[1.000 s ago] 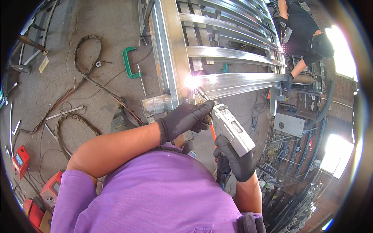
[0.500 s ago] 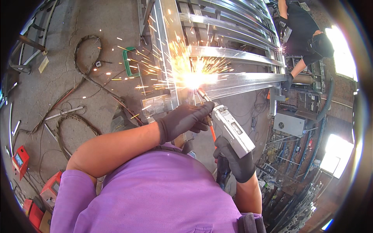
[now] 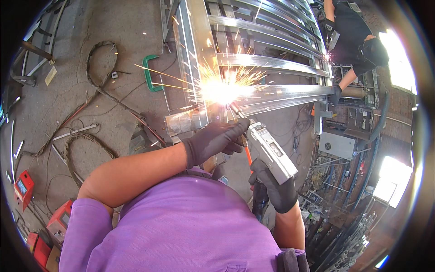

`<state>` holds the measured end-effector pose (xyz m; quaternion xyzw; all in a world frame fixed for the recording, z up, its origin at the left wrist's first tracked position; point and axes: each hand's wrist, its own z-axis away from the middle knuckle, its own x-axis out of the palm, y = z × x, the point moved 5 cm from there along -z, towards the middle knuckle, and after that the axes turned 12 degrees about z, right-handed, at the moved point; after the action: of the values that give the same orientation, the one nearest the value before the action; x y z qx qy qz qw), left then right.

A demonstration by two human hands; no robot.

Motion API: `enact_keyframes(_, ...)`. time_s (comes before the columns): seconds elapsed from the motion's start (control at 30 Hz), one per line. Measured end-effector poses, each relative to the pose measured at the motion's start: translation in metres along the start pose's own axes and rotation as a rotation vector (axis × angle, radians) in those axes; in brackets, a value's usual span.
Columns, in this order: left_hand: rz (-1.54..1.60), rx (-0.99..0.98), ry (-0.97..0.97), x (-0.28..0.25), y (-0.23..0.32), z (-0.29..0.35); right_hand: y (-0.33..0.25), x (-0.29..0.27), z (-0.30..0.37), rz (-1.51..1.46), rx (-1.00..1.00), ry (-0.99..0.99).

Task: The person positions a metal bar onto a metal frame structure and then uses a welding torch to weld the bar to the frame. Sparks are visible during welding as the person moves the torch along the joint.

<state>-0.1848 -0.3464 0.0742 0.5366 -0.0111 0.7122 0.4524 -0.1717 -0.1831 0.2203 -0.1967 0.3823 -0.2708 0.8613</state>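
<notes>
My right hand (image 3: 277, 190), in a dark glove, grips the handle of a silver handheld welding gun (image 3: 273, 152). At the front of the gun, my gloved left hand (image 3: 209, 143) has its fingers closed about the base of the nozzle. The nozzle tip meets a bright white glow with orange sparks, where a shiny metal bar (image 3: 294, 92) joins the long side rail (image 3: 198, 31) of a metal frame. That glare hides the joint itself. An orange-red hose or cable (image 3: 248, 155) runs down beside the gun.
A green clamp (image 3: 150, 75) hangs near the rail's left side. Cables (image 3: 97, 86) loop over the concrete floor, with red machines (image 3: 23, 188) at lower left. Across the frame, a co-worker in dark clothes (image 3: 351, 38) holds a tool near another small glow. A grey box (image 3: 336, 145) stands right.
The sparks have changed in spread, with fewer flying far left over the floor. The glow sits slightly farther left. My hands and the welding gun look almost still.
</notes>
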Motion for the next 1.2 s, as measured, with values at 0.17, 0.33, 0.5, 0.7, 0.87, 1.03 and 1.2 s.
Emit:
enact_keyframes(0.17, -0.015, -0.007, 0.001, 0.0018, 0.0042, 0.0027, 0.0025, -0.0010, -0.0010, -0.002, 0.005, 0.001)
enact_keyframes(0.33, -0.012, -0.007, 0.003, 0.0033, 0.0058, 0.0049, 0.0038, -0.0010, -0.0018, -0.022, -0.001, -0.015)
enact_keyframes(0.5, -0.045, -0.031, -0.015, 0.0037, 0.0042, 0.0038, 0.0027, 0.0006, 0.0003, -0.020, -0.026, 0.027)
enact_keyframes(0.7, -0.048, -0.031, -0.010, 0.0045, 0.0012, 0.0047, 0.0012, 0.0008, 0.0029, 0.029, -0.055, 0.011)
enact_keyframes(0.87, -0.043, -0.033, -0.024, 0.0049, 0.0012, 0.0041, 0.0020, 0.0001, 0.0032, 0.009, -0.040, 0.009)
enact_keyframes(1.03, -0.039, -0.027, -0.016, 0.0049, 0.0014, 0.0046, 0.0010, -0.0004, 0.0028, -0.011, 0.008, 0.014)
enact_keyframes(1.2, -0.036, -0.024, -0.022, 0.0038, -0.0030, 0.0015, 0.0053, -0.0001, 0.0020, 0.036, -0.031, -0.007)
